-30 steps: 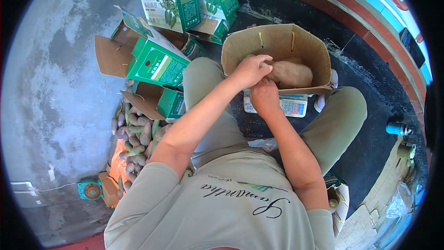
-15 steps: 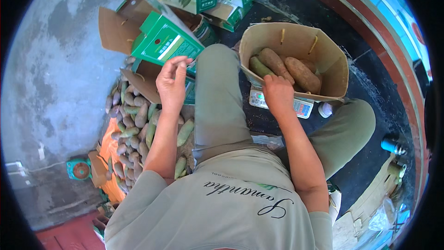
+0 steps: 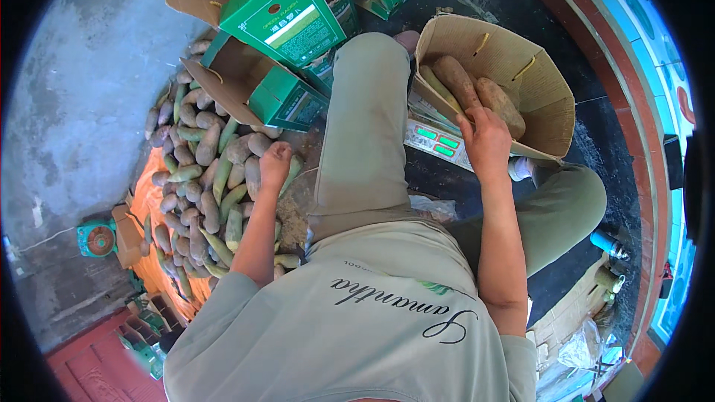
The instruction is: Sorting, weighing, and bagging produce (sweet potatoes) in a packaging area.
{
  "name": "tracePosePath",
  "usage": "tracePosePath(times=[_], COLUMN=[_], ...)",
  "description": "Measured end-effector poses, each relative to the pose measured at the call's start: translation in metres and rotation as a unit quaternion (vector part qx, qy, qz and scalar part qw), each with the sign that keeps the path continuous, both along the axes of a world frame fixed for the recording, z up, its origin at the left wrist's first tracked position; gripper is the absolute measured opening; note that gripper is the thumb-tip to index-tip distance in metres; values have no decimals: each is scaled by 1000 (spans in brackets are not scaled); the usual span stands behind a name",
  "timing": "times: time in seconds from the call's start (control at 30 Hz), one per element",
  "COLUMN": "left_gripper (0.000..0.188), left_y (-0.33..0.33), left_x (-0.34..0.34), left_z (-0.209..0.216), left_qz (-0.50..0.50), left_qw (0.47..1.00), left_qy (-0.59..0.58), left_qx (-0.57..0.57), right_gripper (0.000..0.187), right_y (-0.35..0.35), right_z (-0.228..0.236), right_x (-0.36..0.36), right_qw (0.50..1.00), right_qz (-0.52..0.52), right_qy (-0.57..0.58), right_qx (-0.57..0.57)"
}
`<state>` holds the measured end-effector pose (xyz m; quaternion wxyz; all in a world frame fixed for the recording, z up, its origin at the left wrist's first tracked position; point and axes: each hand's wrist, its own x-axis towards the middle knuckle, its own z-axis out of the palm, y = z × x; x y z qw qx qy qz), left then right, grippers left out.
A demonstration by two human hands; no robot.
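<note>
My right hand (image 3: 489, 141) grips the near rim of an open cardboard box (image 3: 548, 104) with yellow cord handles, its fingertips over the edge. Inside lie several soil-covered radishes (image 3: 500, 106), brown and green. The box stands on a digital scale (image 3: 424, 139), whose lit display faces me. My left hand (image 3: 275, 165), fingers curled in, hovers over the right side of a radish pile (image 3: 206, 145); nothing shows in it. Just beyond that hand, an open green carton (image 3: 287, 98) rests on its side against the pile.
A larger green carton (image 3: 281, 11) with brown flaps leans behind the pile. An orange sheet (image 3: 153, 193) lies under the radishes. My raised knee (image 3: 372, 48) stands between pile and scale. At the right are a blue bottle (image 3: 607, 242) and a clear plastic bag (image 3: 582, 346).
My left hand has come back from the green carton to above the radish pile, its fingers curling in. My right hand stays at the box rim. The view has shifted.
</note>
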<state>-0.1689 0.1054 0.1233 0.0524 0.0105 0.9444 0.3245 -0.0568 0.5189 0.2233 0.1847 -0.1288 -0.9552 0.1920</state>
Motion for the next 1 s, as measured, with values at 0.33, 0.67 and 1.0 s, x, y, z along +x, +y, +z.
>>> tracePosePath(times=[0.33, 0.67, 1.0], left_gripper=[31, 37, 35], left_y=[-120, -129, -71], left_x=[51, 88, 84], left_z=[-156, -194, -120], left_qz=[-18, -148, -39], left_qw=[966, 919, 928], left_qy=[-231, -299, -314], left_qx=[-115, -211, -195], right_gripper=[17, 21, 25], right_y=[1, 1, -1], right_z=[-2, -4, -5], right_x=[6, 4, 7], right_qw=[999, 996, 996], right_qz=[-22, -9, -6], right_qy=[15, -8, 13], right_qx=[41, 91, 86])
